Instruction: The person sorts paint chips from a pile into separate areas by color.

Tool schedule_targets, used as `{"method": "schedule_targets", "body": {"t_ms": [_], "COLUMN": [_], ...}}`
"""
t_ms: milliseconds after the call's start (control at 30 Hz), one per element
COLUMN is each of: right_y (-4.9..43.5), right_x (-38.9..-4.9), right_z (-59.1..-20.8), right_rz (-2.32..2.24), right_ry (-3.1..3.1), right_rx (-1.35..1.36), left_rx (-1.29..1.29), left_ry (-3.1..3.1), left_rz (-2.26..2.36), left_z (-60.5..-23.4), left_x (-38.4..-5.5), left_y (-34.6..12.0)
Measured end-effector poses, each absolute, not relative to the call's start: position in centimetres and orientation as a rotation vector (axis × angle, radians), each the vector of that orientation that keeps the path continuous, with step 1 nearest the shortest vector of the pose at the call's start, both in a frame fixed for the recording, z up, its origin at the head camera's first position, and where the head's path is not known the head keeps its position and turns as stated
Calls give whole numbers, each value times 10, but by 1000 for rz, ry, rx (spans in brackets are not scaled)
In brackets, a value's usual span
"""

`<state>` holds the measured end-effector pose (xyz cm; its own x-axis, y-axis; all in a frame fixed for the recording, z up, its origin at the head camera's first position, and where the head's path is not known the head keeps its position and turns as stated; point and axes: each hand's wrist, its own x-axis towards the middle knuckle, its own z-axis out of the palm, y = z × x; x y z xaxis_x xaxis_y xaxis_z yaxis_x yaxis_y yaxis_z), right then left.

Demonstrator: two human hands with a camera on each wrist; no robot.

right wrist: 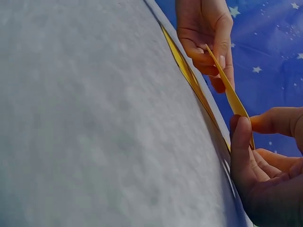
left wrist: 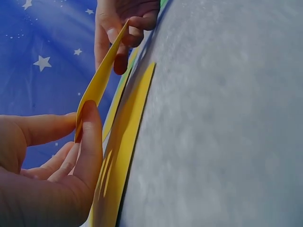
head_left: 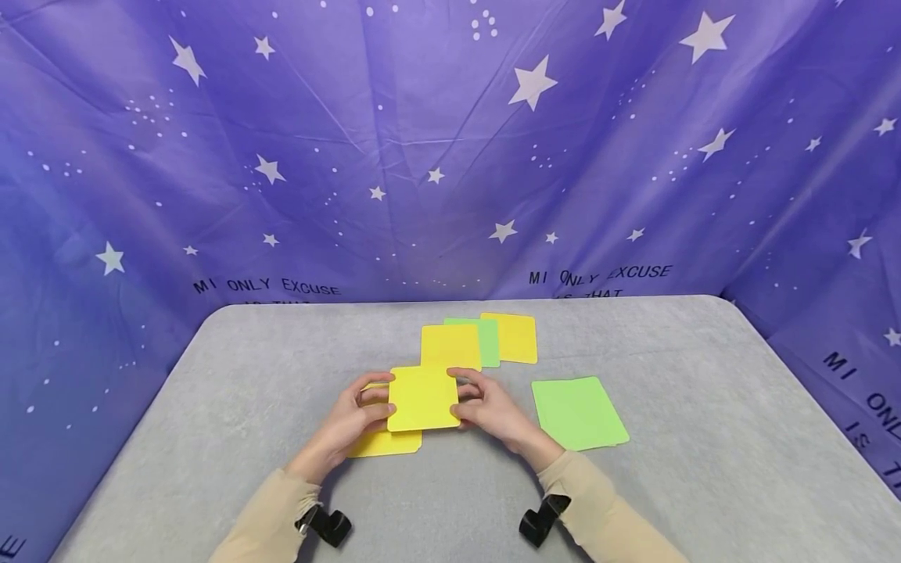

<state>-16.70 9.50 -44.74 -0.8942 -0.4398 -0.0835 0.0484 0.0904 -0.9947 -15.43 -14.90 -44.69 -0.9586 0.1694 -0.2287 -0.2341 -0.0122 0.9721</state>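
A square yellow sheet of card [head_left: 423,399] is held between both hands, raised off the table. My left hand [head_left: 354,414] pinches its left edge, thumb on the near face and fingers behind. On the opposite edge my right hand [head_left: 496,408] pinches it the same way. Both wrist views show the sheet [left wrist: 100,81] nearly edge-on and slightly bent. Beneath it and the left hand lies another yellow square [head_left: 385,444], partly hidden. Just behind the held sheet is a yellow square [head_left: 450,346] overlapping a green one [head_left: 489,342], which in turn overlaps a further yellow square [head_left: 517,338].
To the right of the right hand lies a small stack of green squares [head_left: 580,413], slightly fanned. The grey table [head_left: 704,469] meets a purple star-print curtain [head_left: 436,141] at its back edge. A black wrist device [head_left: 327,525] sits on each sleeve.
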Motion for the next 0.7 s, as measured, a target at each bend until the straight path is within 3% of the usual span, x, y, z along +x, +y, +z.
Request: {"method": "schedule_targets", "body": {"t_ms": [700], "right_y": [55], "right_x": [-160], "right_z": [-444], "right_rz": [-1642], "right_ry": [2188], "right_rx": [-568], "left_rx": [-97], "left_ry": [2200], "left_rz": [1924], "left_z": [-445], "left_x": [-133], "left_y": [-186]}}
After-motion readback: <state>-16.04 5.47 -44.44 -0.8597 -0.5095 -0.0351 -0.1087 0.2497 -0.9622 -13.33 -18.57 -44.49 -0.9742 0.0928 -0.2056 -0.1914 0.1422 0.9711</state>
